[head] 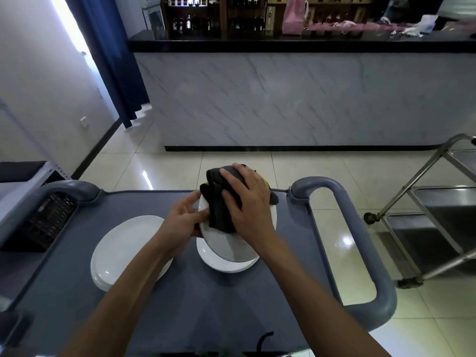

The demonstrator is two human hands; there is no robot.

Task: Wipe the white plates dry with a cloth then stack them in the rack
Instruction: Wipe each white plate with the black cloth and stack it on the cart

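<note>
My left hand grips the left rim of a white plate, which is tilted up above another white plate lying on the grey cart top. My right hand lies with spread fingers on a dark grey cloth and presses it against the tilted plate's face. A bit of yellow shows at the cloth's far side. To the left, a stack of white plates lies flat on the cart.
The grey cart has looped handles at the left and right. A dark slatted rack sits at its left edge. A steel trolley stands on the tiled floor to the right. A marble-fronted counter runs across ahead.
</note>
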